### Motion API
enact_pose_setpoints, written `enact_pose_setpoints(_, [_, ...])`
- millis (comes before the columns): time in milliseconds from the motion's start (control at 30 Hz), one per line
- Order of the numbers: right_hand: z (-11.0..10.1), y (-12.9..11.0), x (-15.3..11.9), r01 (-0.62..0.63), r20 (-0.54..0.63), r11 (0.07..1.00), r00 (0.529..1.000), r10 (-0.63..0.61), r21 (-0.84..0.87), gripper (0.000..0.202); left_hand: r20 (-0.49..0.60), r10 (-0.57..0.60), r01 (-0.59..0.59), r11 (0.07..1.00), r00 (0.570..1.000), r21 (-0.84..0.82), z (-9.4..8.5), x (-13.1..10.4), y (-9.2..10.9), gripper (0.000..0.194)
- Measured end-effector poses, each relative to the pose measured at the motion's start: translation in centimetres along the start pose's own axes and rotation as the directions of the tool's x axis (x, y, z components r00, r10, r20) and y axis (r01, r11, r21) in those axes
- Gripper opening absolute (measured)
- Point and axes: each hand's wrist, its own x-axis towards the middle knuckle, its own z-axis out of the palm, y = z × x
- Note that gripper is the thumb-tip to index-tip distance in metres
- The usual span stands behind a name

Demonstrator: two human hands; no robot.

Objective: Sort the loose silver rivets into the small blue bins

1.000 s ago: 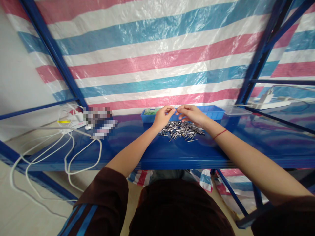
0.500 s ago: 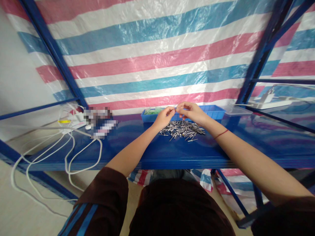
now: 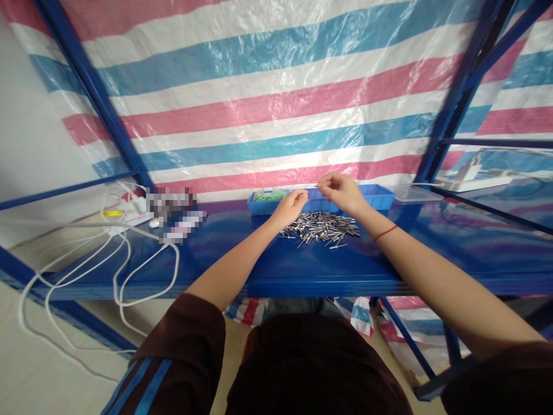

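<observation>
My left hand (image 3: 292, 208) is closed in a pinch just left of a pile of short, thin silvery metal pins (image 3: 326, 229). What its fingertips hold, if anything, is too small to make out. Over the far side of the pile, in front of the blue plastic bin (image 3: 380, 197), my right hand (image 3: 342, 192) is raised with thumb and forefinger pinched together. Anything between those fingers is also too small to tell. A gap separates the two hands. Green material (image 3: 268, 196) shows in the left part of the bin.
The pins lie on a blue metal shelf (image 3: 224, 253). White cables (image 3: 125, 271) loop over its left side, near a blurred-out patch. A clear plastic lid (image 3: 417, 193) and a white power strip (image 3: 475, 182) are at the right. Blue posts and striped sheeting (image 3: 276, 104) stand behind.
My right hand has drawn away from the left, moving right and slightly up, so the fingertips that were together are now apart. My left hand has barely moved.
</observation>
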Motion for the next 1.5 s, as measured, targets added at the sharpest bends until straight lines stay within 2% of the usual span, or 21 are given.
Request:
enact_pose_setpoints(67, [-0.3,1.0,0.5,0.054,-0.127,0.982,0.989,-0.078,-0.181,0.015,-0.002,-0.012,0.012,0.997,1.000,0.070,-0.1,-0.3,0.2,0.030])
enact_pose_setpoints(100, [-0.4,1.5,0.8,0.067,-0.127,0.958,0.986,-0.106,-0.279,0.015,0.012,-0.003,0.002,0.993,1.000,0.117,-0.2,-0.4,0.4,0.030])
enact_pose_setpoints(167, [-0.5,2.4,1.0,0.087,-0.025,0.879,0.993,-0.112,-0.469,0.019,0.062,0.042,-0.053,0.977,0.997,0.206,-0.3,-0.7,0.6,0.029])
enact_pose_setpoints(267, [-0.4,2.9,0.8,0.133,0.148,0.730,0.988,-0.043,-0.671,0.027,0.160,0.135,-0.183,0.923,0.978,0.339,-0.4,-0.8,0.8,0.026])
enact_pose_setpoints(333, [-0.4,2.7,0.7,0.133,0.160,0.682,0.987,-0.024,-0.720,0.031,0.224,0.166,-0.250,0.868,0.960,0.430,-0.6,-0.7,0.7,0.026])
enact_pose_setpoints(433, [-0.6,1.9,0.5,0.117,0.123,0.709,0.991,-0.043,-0.695,0.034,0.320,0.124,-0.285,0.802,0.939,0.525,-1.2,-0.4,0.7,0.030])
enact_pose_setpoints(533, [-0.8,1.2,0.3,0.184,0.209,0.794,0.975,-0.073,-0.580,0.030,0.370,0.076,-0.288,0.776,0.926,0.561,-2.3,-0.1,0.6,0.037])
enact_pose_setpoints(633, [-0.7,0.4,-0.1,0.258,0.381,0.873,0.920,-0.091,-0.413,0.024,0.345,0.058,-0.258,0.781,0.937,0.569,-3.7,0.1,0.7,0.038])
enact_pose_setpoints(733, [-0.1,-0.4,-0.8,0.266,0.513,0.915,0.855,-0.077,-0.305,0.021,0.321,0.010,-0.202,0.795,0.947,0.572,-4.8,0.2,0.5,0.035])
enact_pose_setpoints(900, [1.2,-0.8,-1.5,0.361,0.645,0.893,0.756,-0.112,-0.268,0.021,0.336,-0.065,-0.149,0.806,0.940,0.573,-5.2,0.2,0.2,0.033])
enact_pose_setpoints(1133, [2.1,0.5,-1.4,0.500,0.681,0.773,0.722,-0.123,-0.391,0.032,0.430,-0.064,-0.221,0.784,0.901,0.580,-4.3,-0.3,0.9,0.041])
enact_pose_setpoints(1233, [2.0,0.6,-1.3,0.480,0.674,0.747,0.737,-0.058,-0.461,0.030,0.453,-0.119,-0.195,0.786,0.883,0.586,-4.2,-0.5,1.2,0.041])
enact_pose_setpoints(1333, [1.8,0.6,-1.1,0.439,0.651,0.758,0.759,-0.025,-0.482,0.029,0.450,-0.162,-0.160,0.787,0.878,0.596,-4.1,-0.6,1.3,0.040])
enact_pose_setpoints(1500, [1.3,0.5,-1.0,0.402,0.644,0.774,0.765,0.010,-0.490,0.026,0.446,-0.165,-0.136,0.812,0.880,0.568,-4.1,-0.5,1.0,0.036])
